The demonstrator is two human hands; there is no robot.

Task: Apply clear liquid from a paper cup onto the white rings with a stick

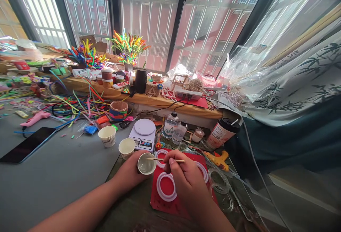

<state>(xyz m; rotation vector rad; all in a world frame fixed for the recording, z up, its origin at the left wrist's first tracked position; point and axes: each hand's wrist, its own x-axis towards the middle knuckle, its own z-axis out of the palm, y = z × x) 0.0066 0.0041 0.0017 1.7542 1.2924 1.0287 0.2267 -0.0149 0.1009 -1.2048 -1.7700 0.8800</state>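
Note:
My left hand point(131, 171) is wrapped round a paper cup point(147, 164), tilted so that its inside shows, with a clear liquid in it. Between the fingers of my right hand point(183, 173) is a thin wooden stick point(170, 160), its far end inside the cup. Under my right hand lies a red sheet point(161, 207) bearing several white ring-shaped molds point(159, 192), partly covered by the hand. Two more paper cups point(127, 147) stand just left of the held one. Behind it sits a white digital scale point(144, 132).
Two clear bottles point(179, 132) stand behind the red sheet. To the right are a large drink cup point(222, 132), a yellow glue gun point(220, 160) and coiled clear tubing point(218, 182). A phone point(29, 145), a pink glue gun point(36, 117) and colourful pipe cleaners point(77, 104) lie at left.

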